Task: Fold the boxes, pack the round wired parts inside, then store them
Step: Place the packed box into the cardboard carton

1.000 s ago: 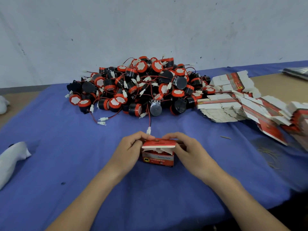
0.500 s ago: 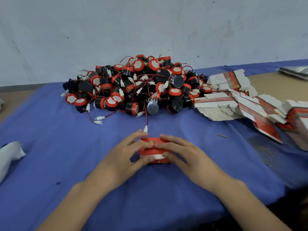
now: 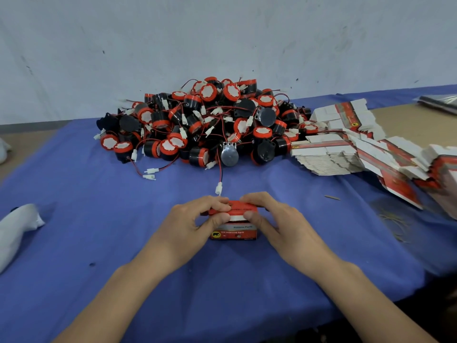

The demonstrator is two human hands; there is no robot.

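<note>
A small red and white box (image 3: 233,232) stands on the blue cloth in front of me. My left hand (image 3: 190,226) grips its left side, with fingers over the red lid and the thumb on the lid's front edge. My right hand (image 3: 279,224) grips the right side the same way. The lid is nearly down; the box's inside is hidden. Behind it lies a big pile of round black and red wired parts (image 3: 210,125). One part's red wire ends in a white plug (image 3: 218,188) just beyond my fingers.
Stacks of flat unfolded boxes (image 3: 346,149) spread along the right side of the blue cloth (image 3: 99,219). A white cloth object (image 3: 17,224) lies at the left. A grey wall rises behind the pile. The table's near edge runs at the lower right.
The box's lid flap stood raised a second ago and now lies pressed down over the box. Both hands stayed on the box, thumbs shifting to the lid's front edge.
</note>
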